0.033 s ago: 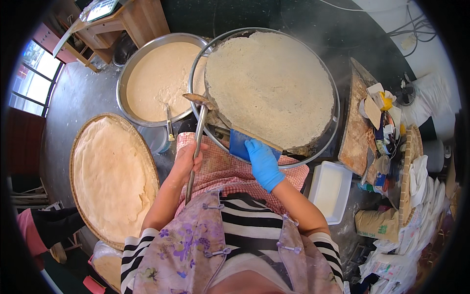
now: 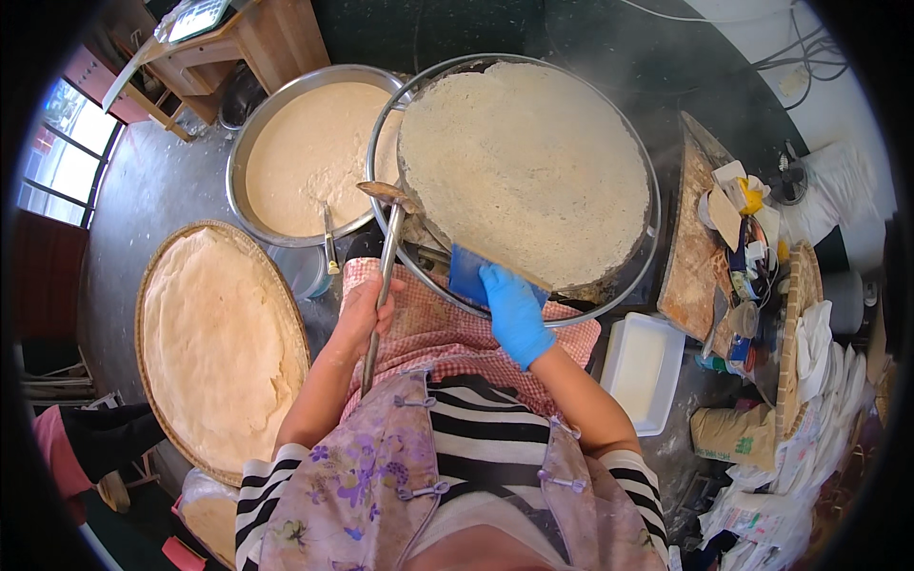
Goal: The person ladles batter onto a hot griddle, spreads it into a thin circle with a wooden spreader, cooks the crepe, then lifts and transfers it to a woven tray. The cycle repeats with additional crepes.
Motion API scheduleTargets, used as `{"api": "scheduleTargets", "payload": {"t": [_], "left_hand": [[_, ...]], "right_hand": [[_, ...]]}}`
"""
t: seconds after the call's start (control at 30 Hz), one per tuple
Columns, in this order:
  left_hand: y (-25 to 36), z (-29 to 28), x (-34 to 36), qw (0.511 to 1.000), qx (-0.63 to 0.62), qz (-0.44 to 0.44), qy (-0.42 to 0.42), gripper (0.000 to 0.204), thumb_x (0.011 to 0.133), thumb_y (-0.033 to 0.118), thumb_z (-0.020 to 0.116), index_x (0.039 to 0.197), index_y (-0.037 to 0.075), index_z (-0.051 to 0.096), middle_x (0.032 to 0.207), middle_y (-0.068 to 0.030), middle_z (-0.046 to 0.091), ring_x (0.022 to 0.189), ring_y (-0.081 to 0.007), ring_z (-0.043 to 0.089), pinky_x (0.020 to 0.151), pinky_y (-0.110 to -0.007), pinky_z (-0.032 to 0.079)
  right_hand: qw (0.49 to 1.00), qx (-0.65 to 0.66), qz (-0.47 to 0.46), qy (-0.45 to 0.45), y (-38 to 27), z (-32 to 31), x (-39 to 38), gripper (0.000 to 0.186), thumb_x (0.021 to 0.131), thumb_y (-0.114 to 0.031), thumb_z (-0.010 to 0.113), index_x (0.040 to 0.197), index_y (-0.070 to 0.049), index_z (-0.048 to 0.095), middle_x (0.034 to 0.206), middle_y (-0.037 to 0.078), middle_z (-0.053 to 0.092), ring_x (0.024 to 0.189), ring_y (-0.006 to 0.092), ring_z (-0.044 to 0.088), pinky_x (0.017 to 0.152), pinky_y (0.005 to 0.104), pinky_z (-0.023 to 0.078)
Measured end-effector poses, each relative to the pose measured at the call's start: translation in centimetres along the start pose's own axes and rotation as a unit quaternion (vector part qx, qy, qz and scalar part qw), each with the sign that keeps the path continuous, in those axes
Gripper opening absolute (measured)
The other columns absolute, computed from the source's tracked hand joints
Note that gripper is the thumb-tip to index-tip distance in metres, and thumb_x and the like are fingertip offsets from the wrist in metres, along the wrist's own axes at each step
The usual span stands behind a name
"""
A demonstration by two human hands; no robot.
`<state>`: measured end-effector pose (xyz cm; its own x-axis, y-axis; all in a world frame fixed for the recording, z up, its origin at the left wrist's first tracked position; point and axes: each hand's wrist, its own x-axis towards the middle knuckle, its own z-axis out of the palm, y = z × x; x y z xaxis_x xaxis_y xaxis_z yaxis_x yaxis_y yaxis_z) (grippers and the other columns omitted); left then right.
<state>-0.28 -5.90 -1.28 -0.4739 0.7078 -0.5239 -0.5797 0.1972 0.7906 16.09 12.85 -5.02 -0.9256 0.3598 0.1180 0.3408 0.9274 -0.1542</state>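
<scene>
My bare left hand (image 2: 362, 309) is wrapped round the metal shaft of a long-handled tool (image 2: 389, 243). Its brown, batter-smeared head lies over the left rim of the round griddle. A thin, pale sheet of batter (image 2: 524, 171) covers most of the griddle's surface. At the griddle's near edge, my right hand (image 2: 517, 314), in a blue glove, grips a flat blue scraper (image 2: 466, 276) with a tan edge along its far side. The fingers lie over the blue face, and the thumb is hidden. A metal ring (image 2: 657, 205) runs round the griddle.
Left of the griddle stands a wide metal basin of batter (image 2: 295, 143), a small handled tool (image 2: 329, 238) leaning in it. A woven tray (image 2: 145, 352) bears large thin flatbreads. To the right are a white tub (image 2: 671, 381), a cluttered board (image 2: 681, 276) and plastic bags (image 2: 790, 476).
My right hand has moved very slightly right with the scraper, which is tilted a little differently. The left hand and its tool look still.
</scene>
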Motion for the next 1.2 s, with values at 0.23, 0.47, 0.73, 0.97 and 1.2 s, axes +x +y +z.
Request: {"api": "scheduleTargets", "payload": {"t": [0.23, 0.47, 0.73, 0.97, 1.2], "left_hand": [[0.7, 1.4, 0.6, 0.999, 0.020, 0.018, -0.041, 0.041, 0.096, 0.038, 0.036, 0.103, 0.001, 0.052, 0.057, 0.0023, 0.039, 0.044, -0.0072, 0.035, 0.040, -0.021, 0.031], [1.4, 4.5, 2.4, 0.992, 0.012, -0.008, -0.127, 0.038, 0.096, 0.034, 0.039, 0.108, 0.000, 0.049, 0.058, 0.0023, 0.040, 0.044, -0.0070, 0.036, 0.039, -0.021, 0.032], [0.9, 11.6, 4.2, 0.967, 0.086, -0.074, -0.229, 0.036, 0.097, 0.031, 0.037, 0.107, -0.001, 0.050, 0.058, 0.0027, 0.038, 0.043, -0.0066, 0.035, 0.038, -0.020, 0.029], [0.9, 14.6, 4.2, 0.955, 0.019, -0.162, -0.249, 0.037, 0.095, 0.035, 0.040, 0.108, 0.002, 0.050, 0.058, 0.0033, 0.037, 0.043, -0.0058, 0.031, 0.038, -0.020, 0.027], [2.9, 14.3, 3.5, 0.958, -0.011, -0.110, -0.264, 0.039, 0.095, 0.034, 0.039, 0.113, 0.000, 0.048, 0.058, 0.0039, 0.035, 0.044, -0.0053, 0.033, 0.039, -0.020, 0.028]], "right_hand": [[0.996, 0.041, -0.025, -0.079, -1.0, -1.0, 1.4, 0.031, 0.077, -0.001, 0.047, 0.107, 0.001, 0.050, 0.100, 0.018, 0.052, 0.092, 0.0330, 0.053, 0.082, 0.0390, 0.044], [0.950, 0.312, 0.002, 0.014, 3.5, -12.6, -4.2, 0.056, 0.065, 0.013, 0.047, 0.119, -0.002, 0.053, 0.117, 0.020, 0.054, 0.109, 0.0335, 0.053, 0.095, 0.0354, 0.040], [0.932, 0.303, 0.181, 0.084, 5.8, -16.5, -6.8, 0.049, 0.072, 0.015, 0.045, 0.118, -0.001, 0.051, 0.114, 0.019, 0.056, 0.106, 0.0317, 0.056, 0.090, 0.0330, 0.043], [0.935, 0.261, 0.222, 0.092, 9.1, -11.8, -10.2, 0.045, 0.074, 0.013, 0.045, 0.117, -0.002, 0.051, 0.110, 0.020, 0.058, 0.102, 0.0323, 0.058, 0.086, 0.0353, 0.045], [0.950, 0.179, 0.240, 0.089, 16.4, -8.1, -8.7, 0.039, 0.077, 0.007, 0.044, 0.113, -0.003, 0.055, 0.104, 0.021, 0.059, 0.098, 0.0361, 0.057, 0.084, 0.0394, 0.046]]}}
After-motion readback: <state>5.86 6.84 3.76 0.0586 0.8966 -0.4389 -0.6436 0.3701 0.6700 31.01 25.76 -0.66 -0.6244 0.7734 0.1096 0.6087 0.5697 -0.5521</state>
